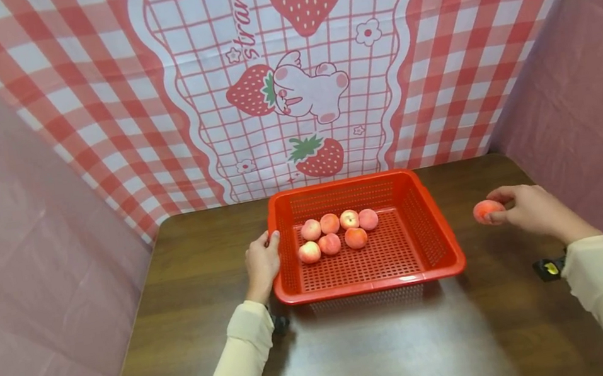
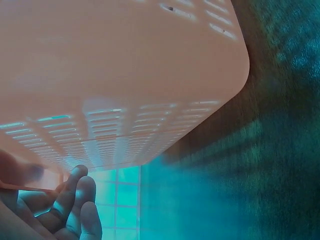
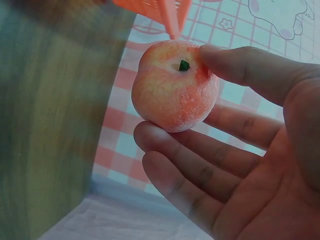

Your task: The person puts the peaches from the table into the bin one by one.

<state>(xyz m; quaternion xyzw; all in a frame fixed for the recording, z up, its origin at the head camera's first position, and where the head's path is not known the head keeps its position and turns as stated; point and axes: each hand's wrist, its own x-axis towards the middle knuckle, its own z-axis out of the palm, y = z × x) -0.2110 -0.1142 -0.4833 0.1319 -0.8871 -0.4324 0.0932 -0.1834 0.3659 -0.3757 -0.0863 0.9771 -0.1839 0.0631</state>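
A red plastic basket (image 1: 371,285) with slotted walls stands on the table, and several peaches (image 1: 330,244) lie in its left and middle part. At its left rim, my left hand (image 1: 263,261) grips the edge; in the left wrist view the thumb lies over the rim and the fingers (image 2: 86,192) curl below it. Out to the right of the basket, my right hand (image 1: 533,211) pinches a single peach (image 1: 489,212) between thumb and fingers. The right wrist view shows that peach (image 3: 172,90) with a small green stem end facing the camera.
The brown wooden table (image 1: 196,303) runs beneath everything. Behind it hangs a red-and-white checked cloth (image 1: 113,105) printed with strawberries, close to the basket's far side. Pink curtains (image 1: 29,249) close off the left and right sides.
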